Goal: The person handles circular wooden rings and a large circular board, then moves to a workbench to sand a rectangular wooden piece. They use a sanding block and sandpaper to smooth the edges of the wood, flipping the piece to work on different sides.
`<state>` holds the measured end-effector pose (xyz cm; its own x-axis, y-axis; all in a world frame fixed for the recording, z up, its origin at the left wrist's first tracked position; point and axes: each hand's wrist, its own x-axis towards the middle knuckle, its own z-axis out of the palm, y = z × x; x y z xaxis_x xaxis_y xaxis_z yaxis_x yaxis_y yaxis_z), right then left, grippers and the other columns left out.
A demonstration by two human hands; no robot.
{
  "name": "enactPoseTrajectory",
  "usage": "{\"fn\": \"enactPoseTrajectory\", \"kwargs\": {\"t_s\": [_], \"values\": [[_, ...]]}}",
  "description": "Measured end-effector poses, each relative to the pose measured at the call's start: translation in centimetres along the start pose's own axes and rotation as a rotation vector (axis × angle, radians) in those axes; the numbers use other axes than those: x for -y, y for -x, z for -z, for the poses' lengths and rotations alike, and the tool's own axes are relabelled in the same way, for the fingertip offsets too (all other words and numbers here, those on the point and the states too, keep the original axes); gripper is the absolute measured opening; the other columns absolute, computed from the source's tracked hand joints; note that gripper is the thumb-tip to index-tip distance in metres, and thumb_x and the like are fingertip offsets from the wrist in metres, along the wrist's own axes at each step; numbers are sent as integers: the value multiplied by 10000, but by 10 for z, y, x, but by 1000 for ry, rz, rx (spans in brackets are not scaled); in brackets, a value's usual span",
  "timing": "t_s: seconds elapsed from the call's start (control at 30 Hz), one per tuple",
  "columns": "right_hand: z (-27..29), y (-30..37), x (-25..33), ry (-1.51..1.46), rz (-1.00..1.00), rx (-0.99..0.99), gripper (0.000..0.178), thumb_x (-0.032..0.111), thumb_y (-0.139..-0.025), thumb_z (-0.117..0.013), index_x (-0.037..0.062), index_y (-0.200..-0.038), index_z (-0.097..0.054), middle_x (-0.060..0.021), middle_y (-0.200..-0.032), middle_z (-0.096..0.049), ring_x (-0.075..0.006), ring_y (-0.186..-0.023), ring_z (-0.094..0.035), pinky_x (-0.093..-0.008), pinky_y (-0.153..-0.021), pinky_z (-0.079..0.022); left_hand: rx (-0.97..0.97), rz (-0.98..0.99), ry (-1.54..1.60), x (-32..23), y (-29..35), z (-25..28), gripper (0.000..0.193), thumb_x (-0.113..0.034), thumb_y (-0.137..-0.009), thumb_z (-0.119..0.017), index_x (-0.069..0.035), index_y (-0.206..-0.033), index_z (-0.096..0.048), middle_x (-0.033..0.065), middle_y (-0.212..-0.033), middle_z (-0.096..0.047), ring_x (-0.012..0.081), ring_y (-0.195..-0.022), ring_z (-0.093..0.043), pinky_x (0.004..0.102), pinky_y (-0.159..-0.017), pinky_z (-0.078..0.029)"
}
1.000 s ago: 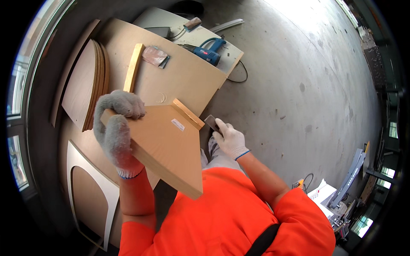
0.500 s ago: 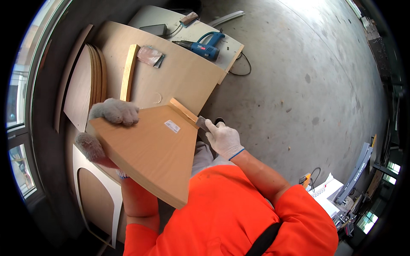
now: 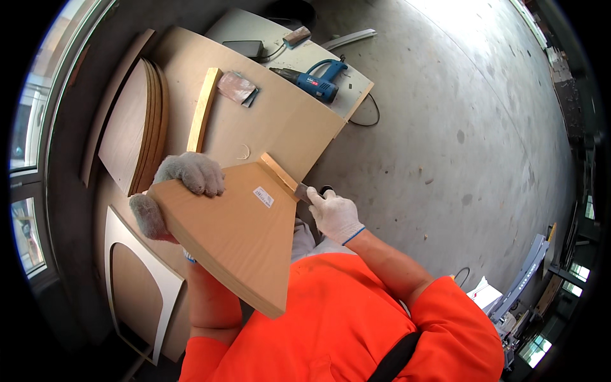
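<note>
A tan wooden panel (image 3: 232, 232) with angled sides and a small white label is tilted in front of my body. My left hand (image 3: 184, 184), in a grey fuzzy-looking glove, clamps its left corner, fingers on the top face and thumb around the edge. At the panel's far right edge, a narrow wooden strip (image 3: 278, 170) juts up. My right hand (image 3: 335, 215), in a white knit glove with a blue cuff, is closed on a tool with a flat grey end (image 3: 301, 190). That end meets the panel edge beside the strip; the handle is mostly hidden.
Beyond the panel, a wooden worktop (image 3: 267, 121) carries a wood bar (image 3: 203, 109) and a worn sanding sheet (image 3: 237, 88). A blue heat gun (image 3: 312, 83) lies on the white board behind. Curved panels (image 3: 130, 130) stand at left, above a white arched frame (image 3: 172, 290).
The surroundings have shifted slightly in the view, mostly rightward. Both hands keep their grips, and the tool's grey end remains at the panel's edge by the strip.
</note>
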<state>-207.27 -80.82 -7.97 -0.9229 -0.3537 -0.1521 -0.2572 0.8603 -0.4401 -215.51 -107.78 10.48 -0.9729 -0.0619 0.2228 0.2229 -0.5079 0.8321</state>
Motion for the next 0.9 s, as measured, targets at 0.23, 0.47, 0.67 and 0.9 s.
{"fn": "enactPoseTrajectory", "kwargs": {"t_s": [0.23,0.47,0.67,0.9], "values": [[1,-31,7,-16,83,-15,451,282,-987,-704,105,-1392,-614,-159,-899,-677,-321,-676,-734,-456,-563,-589,3,-42,-82,1,-1,4,779,-818,-958,-412,-71,-804,-569,94,-732,-557,221,-632,-521,368,-639,-412],[8,-28,12,-8,59,11,448,281,-991,-693,97,-1392,-616,-177,-916,-694,-337,-697,-747,-458,-585,-592,-59,-52,11,3,-3,9,784,-805,-934,-457,-46,-761,-552,96,-703,-547,217,-605,-500,366,-582,-412],[11,-40,14,-7,62,38,420,281,-1002,-675,97,-1376,-621,-186,-921,-697,-350,-705,-749,-471,-588,-595,-100,-49,-49,-3,-7,5,802,-820,-935,-457,-49,-734,-544,93,-684,-538,219,-604,-507,357,-571,-417],[14,-41,10,8,106,41,411,287,-1001,-675,105,-1365,-617,-184,-888,-700,-361,-712,-752,-478,-605,-607,-205,-51,-65,-4,-2,7,813,-826,-939,-447,-51,-709,-535,95,-659,-532,223,-583,-501,358,-563,-422]]}}
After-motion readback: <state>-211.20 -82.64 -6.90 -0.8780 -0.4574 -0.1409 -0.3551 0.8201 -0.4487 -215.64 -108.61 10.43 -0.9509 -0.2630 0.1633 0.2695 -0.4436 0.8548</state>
